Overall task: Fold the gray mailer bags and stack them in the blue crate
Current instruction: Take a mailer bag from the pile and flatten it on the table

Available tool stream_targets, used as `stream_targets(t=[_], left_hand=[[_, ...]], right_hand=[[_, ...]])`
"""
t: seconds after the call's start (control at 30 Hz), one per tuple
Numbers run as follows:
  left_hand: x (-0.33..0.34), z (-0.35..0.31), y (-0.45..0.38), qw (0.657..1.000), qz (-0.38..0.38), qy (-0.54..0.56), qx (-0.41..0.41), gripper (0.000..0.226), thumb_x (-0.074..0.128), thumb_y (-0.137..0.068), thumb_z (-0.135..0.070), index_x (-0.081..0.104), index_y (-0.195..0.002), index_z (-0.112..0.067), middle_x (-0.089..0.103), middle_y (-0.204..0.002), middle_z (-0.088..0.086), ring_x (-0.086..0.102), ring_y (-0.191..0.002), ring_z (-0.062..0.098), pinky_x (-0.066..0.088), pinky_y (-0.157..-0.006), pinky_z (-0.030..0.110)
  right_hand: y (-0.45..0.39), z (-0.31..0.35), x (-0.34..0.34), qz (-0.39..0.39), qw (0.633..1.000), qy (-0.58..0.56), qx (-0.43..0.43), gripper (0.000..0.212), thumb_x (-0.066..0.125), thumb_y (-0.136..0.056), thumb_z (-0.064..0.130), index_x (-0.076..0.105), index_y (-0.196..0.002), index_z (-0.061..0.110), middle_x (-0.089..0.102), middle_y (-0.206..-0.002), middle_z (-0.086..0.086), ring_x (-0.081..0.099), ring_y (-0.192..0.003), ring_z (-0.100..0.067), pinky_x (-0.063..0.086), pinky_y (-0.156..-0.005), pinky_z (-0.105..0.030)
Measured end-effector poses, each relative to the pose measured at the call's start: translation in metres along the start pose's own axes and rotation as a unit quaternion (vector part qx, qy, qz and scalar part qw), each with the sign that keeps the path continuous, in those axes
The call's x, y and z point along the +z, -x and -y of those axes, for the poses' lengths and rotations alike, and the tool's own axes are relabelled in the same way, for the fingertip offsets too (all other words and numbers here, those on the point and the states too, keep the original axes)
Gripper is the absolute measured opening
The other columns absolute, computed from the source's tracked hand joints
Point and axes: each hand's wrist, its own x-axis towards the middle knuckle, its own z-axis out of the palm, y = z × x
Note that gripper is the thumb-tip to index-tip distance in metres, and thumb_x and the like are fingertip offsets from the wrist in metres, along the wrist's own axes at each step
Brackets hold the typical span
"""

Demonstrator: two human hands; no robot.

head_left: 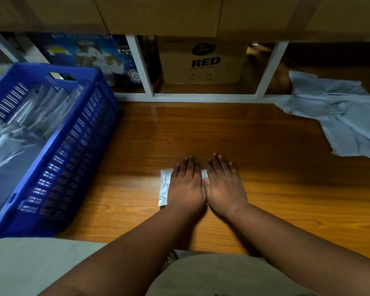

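Now folded bag [164,186] lies flat on floor [265,167] near its front edge, mostly hidden. Left hand [187,184] and right hand [224,184] press it, fingers straight, thumbs touching. Crate [73,150] at floor's left edge holds bags. Unfolded bags [340,116] heaped toward back right corner.

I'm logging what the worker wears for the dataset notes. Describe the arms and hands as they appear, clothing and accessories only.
Both forearms are bare as far up as the head view shows; no sleeve or cuff is in view. The left hand and the right hand wear no gloves, and no watch or bracelet shows at either wrist. No ring can be made out on the fingers. The fingernails look short and unpainted.
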Motion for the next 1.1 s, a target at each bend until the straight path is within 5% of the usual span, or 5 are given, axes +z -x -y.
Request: stream_targets(t=[0.63,0.77,0.87,0.97,1.1], left_hand=[[0.000,0.004,-0.003,0.999,0.036,0.036,-0.008,0.069,0.027,-0.108,-0.042,0.022,-0.168,-0.008,0.014,-0.176,0.016,0.008,-0.164,0.030,0.011,-0.131,0.051],[-0.013,0.006,-0.004,0.997,0.072,0.040,0.002,0.071,0.021,-0.107,-0.044,0.021,-0.168,-0.008,0.012,-0.176,0.016,0.008,-0.164,0.031,0.012,-0.132,0.051],[-0.019,0.020,-0.007,0.996,0.085,0.016,0.028,0.070,0.031,-0.105,-0.044,0.036,-0.163,-0.005,0.030,-0.171,0.019,0.030,-0.159,0.035,0.023,-0.128,0.051],[-0.024,0.039,-0.002,0.996,0.079,-0.022,0.023,0.071,0.036,-0.102,-0.045,0.044,-0.159,-0.003,0.042,-0.164,0.021,0.040,-0.153,0.038,0.030,-0.125,0.053],[-0.026,0.052,0.010,0.996,0.085,-0.016,-0.007,0.074,0.028,-0.107,-0.046,0.016,-0.168,-0.006,0.016,-0.176,0.017,0.013,-0.163,0.034,0.009,-0.131,0.052]], right_hand=[[-0.006,0.001,0.009,-0.005,1.000,0.023,0.007,0.069,0.030,-0.107,0.048,0.017,-0.170,0.024,0.009,-0.179,-0.010,0.003,-0.165,-0.034,0.012,-0.130,-0.060],[-0.005,0.001,-0.001,0.026,0.999,0.020,0.007,0.078,0.004,-0.099,0.054,0.008,-0.172,0.027,-0.005,-0.179,-0.006,-0.007,-0.165,-0.030,0.002,-0.131,-0.059],[-0.007,0.003,-0.009,0.057,0.998,0.020,0.022,0.079,-0.001,-0.099,0.058,-0.001,-0.171,0.027,-0.014,-0.178,-0.003,-0.015,-0.164,-0.027,-0.004,-0.129,-0.061],[-0.006,0.018,-0.015,0.026,0.999,0.023,0.011,0.076,0.010,-0.104,0.057,0.008,-0.171,0.020,-0.004,-0.179,-0.006,-0.006,-0.165,-0.028,0.001,-0.130,-0.060],[-0.009,0.041,-0.006,0.008,1.000,0.016,-0.019,0.077,0.016,-0.102,0.056,0.025,-0.169,0.018,0.014,-0.178,-0.008,0.010,-0.165,-0.031,0.012,-0.129,-0.064]])
